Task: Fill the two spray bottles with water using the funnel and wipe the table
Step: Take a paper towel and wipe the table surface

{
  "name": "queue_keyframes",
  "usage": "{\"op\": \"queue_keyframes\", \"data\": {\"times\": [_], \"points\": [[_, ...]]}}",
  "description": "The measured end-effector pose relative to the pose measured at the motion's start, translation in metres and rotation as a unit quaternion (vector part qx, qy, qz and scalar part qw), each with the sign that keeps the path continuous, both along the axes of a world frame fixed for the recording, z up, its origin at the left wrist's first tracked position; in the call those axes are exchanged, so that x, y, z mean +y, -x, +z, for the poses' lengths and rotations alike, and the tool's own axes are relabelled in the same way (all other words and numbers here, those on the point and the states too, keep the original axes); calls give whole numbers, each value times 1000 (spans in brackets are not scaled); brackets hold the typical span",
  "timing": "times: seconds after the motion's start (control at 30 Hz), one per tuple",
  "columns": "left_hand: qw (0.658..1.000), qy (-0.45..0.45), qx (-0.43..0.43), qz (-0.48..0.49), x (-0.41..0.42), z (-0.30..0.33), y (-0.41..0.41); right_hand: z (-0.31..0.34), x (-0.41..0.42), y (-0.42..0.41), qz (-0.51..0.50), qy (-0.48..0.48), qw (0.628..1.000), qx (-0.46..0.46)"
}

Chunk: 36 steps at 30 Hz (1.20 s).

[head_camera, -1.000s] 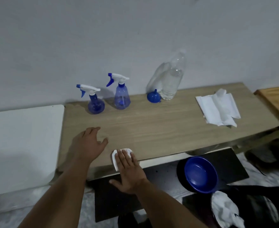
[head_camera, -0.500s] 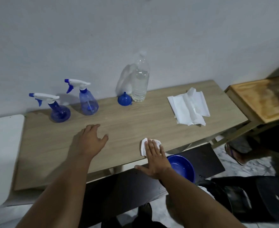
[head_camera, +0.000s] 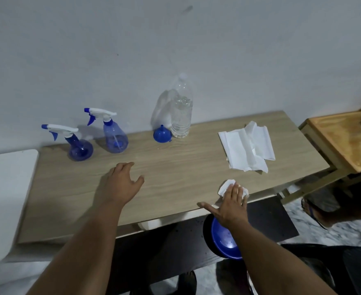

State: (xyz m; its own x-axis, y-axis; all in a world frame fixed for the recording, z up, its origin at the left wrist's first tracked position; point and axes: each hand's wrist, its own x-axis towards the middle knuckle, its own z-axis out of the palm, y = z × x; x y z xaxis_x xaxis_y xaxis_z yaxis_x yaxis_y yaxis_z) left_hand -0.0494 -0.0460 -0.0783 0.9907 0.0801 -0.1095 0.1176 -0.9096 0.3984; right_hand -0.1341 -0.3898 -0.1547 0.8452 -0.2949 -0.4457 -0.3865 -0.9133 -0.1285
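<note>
Nearest the camera, a blue bowl [head_camera: 225,243] sits below the table's front edge, partly hidden by the right forearm. A dark shelf [head_camera: 266,220] lies under it.

The right hand [head_camera: 231,204] lies flat at the front edge of the wooden table [head_camera: 175,177]. Its fingers are straight, the thumb spread to the left, and they press a small crumpled white tissue [head_camera: 225,186] against the tabletop. The tissue shows past the fingertips on the far side.

The left hand [head_camera: 122,184] rests palm down on the tabletop, further in and to the left. Its fingers are loosely bent and it holds nothing.

A stack of unfolded white paper towels [head_camera: 247,145] lies flat on the right part of the table, apart from the tissue.

Along the back edge, by the wall, stand four items from left to right:
- a round dark blue spray bottle [head_camera: 79,149] with a white trigger head;
- a taller pale blue spray bottle [head_camera: 114,137], just beside it;
- a blue funnel [head_camera: 162,136], resting mouth down;
- a clear plastic water bottle [head_camera: 181,113], upright, touching or almost touching the funnel.

A second wooden surface [head_camera: 345,139] adjoins the table on the right.
</note>
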Motion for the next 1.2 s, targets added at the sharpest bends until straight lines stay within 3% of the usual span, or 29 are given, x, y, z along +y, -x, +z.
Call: {"op": "queue_keyframes", "data": {"times": [0.17,0.5,0.7,0.77,0.83,0.87,0.97,1.1,1.2], "points": [[1000,-15,9,-4,23,4,8,-7,40,18,12,0,1000,0],[1000,-18,-16,16,98,18,29,-20,193,41,223,27,974,-41],[998,-7,-32,58,167,20,55,-32,285,41,353,-71,924,-127],[998,-11,-28,62,185,21,59,-22,313,40,297,-193,929,-110],[997,15,-25,65,191,26,58,1,333,34,149,-317,936,-46],[997,30,-20,66,190,29,55,12,336,27,66,-384,921,-22],[993,104,-2,49,171,40,45,37,311,10,-132,-563,816,6],[977,199,71,0,125,46,25,71,249,4,-244,-588,771,-17],[947,273,158,-59,73,45,23,94,206,11,-309,-599,736,-65]]}}
